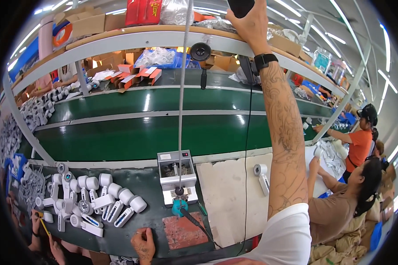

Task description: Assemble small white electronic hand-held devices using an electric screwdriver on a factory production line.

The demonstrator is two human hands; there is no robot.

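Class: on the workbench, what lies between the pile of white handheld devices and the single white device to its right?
In the head view, a small grey machine on a white base, with a blue tool hanging before it.

Green conveyor belt (132, 134) under grey shelf frame (132, 40); ceiling strip lights (387, 42); cardboard boxes (90, 22) on top.

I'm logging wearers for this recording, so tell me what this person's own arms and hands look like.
The right hand is bare, with a black watch band at the wrist, dense tattoos down the forearm and a white short sleeve. The left hand is bare and tattooed too.
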